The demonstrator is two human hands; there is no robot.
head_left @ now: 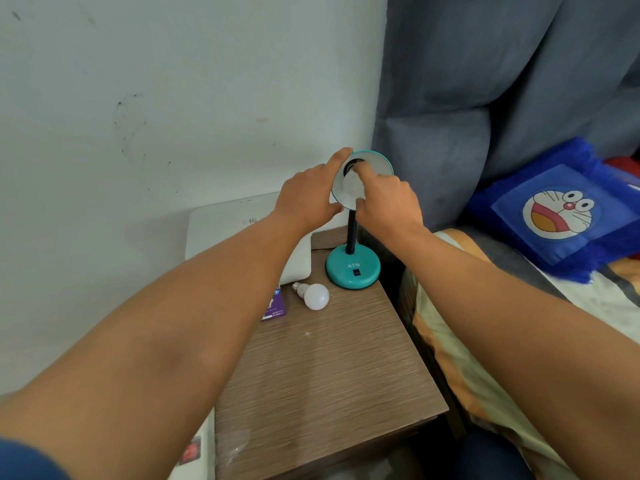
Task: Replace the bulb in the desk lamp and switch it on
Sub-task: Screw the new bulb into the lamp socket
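Note:
A teal desk lamp stands at the back of a wooden bedside table (332,368), its round base (353,271) carrying a small black switch (356,272). The lamp shade (375,161) is tilted toward me. My left hand (308,195) grips the shade's left rim. My right hand (388,202) has its fingers closed around a white bulb (351,183) sitting in the shade's socket. A second white bulb (313,295) lies loose on the table, left of the base.
A white box (221,230) sits behind my left arm against the wall. A purple card (275,306) lies beside the loose bulb. A bed with a blue cartoon cushion (561,209) and a grey headboard (485,81) borders the table's right side.

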